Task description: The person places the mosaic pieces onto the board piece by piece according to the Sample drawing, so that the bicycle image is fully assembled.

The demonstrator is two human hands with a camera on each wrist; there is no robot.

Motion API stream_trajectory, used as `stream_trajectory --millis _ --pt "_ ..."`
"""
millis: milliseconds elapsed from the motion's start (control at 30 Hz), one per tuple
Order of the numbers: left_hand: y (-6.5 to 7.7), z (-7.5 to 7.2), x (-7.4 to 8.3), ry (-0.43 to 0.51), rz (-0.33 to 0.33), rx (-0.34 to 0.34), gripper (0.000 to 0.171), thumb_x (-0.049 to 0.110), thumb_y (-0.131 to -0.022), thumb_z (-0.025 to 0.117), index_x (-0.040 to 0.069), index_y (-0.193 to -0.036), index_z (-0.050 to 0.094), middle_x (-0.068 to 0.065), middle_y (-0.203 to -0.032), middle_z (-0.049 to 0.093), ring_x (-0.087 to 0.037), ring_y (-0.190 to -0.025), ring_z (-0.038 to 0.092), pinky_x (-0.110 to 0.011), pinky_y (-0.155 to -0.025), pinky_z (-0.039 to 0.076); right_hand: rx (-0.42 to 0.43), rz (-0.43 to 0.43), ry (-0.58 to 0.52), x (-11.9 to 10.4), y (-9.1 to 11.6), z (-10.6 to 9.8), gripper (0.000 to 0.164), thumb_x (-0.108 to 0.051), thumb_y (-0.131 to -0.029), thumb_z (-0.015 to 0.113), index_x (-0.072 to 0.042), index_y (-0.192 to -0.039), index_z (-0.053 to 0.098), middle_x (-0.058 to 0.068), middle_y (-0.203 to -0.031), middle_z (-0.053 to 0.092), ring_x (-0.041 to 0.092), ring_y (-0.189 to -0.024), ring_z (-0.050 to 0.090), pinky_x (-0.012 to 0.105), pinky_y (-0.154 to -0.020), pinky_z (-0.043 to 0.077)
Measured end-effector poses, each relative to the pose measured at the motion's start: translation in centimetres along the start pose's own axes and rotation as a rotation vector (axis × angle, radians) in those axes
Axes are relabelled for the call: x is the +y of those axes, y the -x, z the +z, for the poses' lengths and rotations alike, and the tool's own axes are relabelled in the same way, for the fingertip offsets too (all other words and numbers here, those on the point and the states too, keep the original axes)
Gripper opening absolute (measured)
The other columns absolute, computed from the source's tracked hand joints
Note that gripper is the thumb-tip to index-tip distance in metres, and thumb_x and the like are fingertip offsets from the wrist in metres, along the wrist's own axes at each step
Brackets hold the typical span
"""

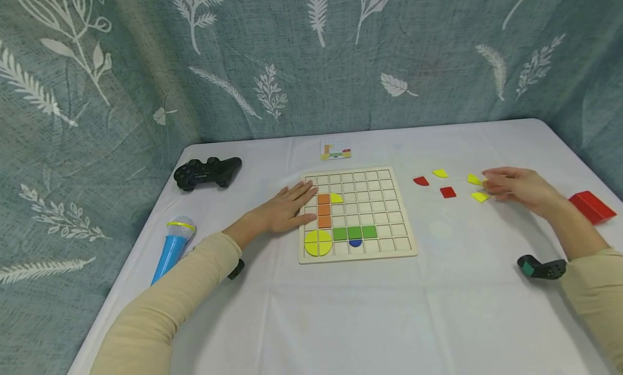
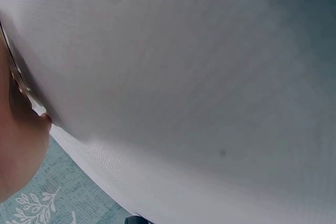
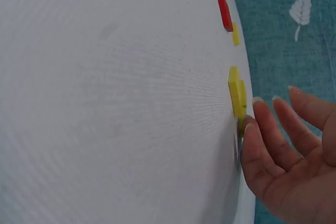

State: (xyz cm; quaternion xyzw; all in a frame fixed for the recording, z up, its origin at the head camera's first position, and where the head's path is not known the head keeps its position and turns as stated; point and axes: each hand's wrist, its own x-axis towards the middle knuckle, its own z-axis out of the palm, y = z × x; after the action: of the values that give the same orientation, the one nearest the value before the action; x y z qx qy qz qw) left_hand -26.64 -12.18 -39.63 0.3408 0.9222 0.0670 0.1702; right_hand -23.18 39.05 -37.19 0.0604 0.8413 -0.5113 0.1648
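Note:
My left hand (image 1: 287, 210) lies with its fingers spread over the left edge of a wooden grid board (image 1: 360, 215). Orange squares (image 1: 324, 211), green squares (image 1: 354, 232), a yellow circle of quarter pieces (image 1: 318, 243), a single yellow quarter (image 1: 336, 198) and a blue half-circle (image 1: 356, 243) sit on the grid. Right of the board, my right hand (image 1: 521, 188) pinches a yellow quarter-circle piece (image 3: 242, 124) between thumb and finger, largely hidden by the fingertips. Loose yellow quarters (image 1: 479, 197) lie close by, with a red quarter (image 1: 421, 181) and a red square (image 1: 448, 192) farther left.
A small pattern card (image 1: 336, 149) lies behind the board. At left are a black game controller (image 1: 207, 172) and a blue toy microphone (image 1: 173, 244), partly behind the sleeve. A red block (image 1: 592, 207) stands at the right edge. Each wrist carries a dark device (image 1: 541, 268).

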Motion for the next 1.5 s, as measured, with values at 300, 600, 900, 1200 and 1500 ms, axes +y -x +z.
stream_trajectory --millis 300,600,900,1200,1500 --pt "0.1 0.1 -0.1 0.009 0.003 0.012 0.075 0.057 -0.099 0.032 0.017 -0.155 0.003 -0.003 -0.159 -0.004 -0.02 -0.144 -0.006 -0.046 -0.114 0.001 0.051 -0.062 0.273 -0.2 0.1 1.3 0.057 -0.023 -0.094 0.064 0.005 -0.138 0.042 0.027 -0.127 0.049 0.014 -0.091 0.054 0.017 -0.07 0.047" --pt "0.2 0.1 -0.2 0.014 0.012 0.023 0.074 0.056 -0.099 0.032 0.017 -0.155 0.003 -0.003 -0.159 -0.004 -0.02 -0.144 -0.006 -0.047 -0.113 0.002 0.053 -0.1 0.393 -0.8 0.3 1.8 0.052 -0.014 -0.09 0.069 0.006 -0.133 0.047 0.027 -0.118 0.051 0.037 -0.102 0.048 0.013 -0.067 0.043" --pt "0.1 0.0 -0.1 0.004 0.003 0.009 0.075 0.057 -0.099 0.033 0.018 -0.155 0.002 -0.002 -0.159 -0.005 -0.02 -0.144 -0.007 -0.046 -0.114 0.001 0.074 -0.1 0.451 -0.6 0.4 1.5 0.048 -0.02 -0.088 0.07 0.005 -0.126 0.053 0.016 -0.099 0.051 0.032 -0.091 0.045 0.028 -0.063 0.043" --pt "-0.1 0.1 -0.3 -0.004 0.01 0.015 0.075 0.058 -0.099 0.032 0.018 -0.155 0.002 -0.002 -0.159 -0.005 -0.019 -0.144 -0.006 -0.047 -0.113 0.001 0.079 -0.157 0.434 -1.2 0.4 2.4 0.042 -0.024 -0.092 0.066 0.006 -0.121 0.059 0.014 -0.096 0.059 0.025 -0.078 0.054 0.025 -0.061 0.047" --pt "-0.1 0.1 -0.2 -0.002 0.011 0.01 0.075 0.057 -0.099 0.033 0.018 -0.155 0.002 -0.002 -0.159 -0.006 -0.02 -0.144 -0.007 -0.047 -0.113 0.002 -0.089 -0.15 0.316 -2.5 0.5 5.2 0.042 -0.02 -0.091 0.067 0.004 -0.125 0.06 0.008 -0.096 0.064 0.017 -0.074 0.057 0.026 -0.062 0.047"
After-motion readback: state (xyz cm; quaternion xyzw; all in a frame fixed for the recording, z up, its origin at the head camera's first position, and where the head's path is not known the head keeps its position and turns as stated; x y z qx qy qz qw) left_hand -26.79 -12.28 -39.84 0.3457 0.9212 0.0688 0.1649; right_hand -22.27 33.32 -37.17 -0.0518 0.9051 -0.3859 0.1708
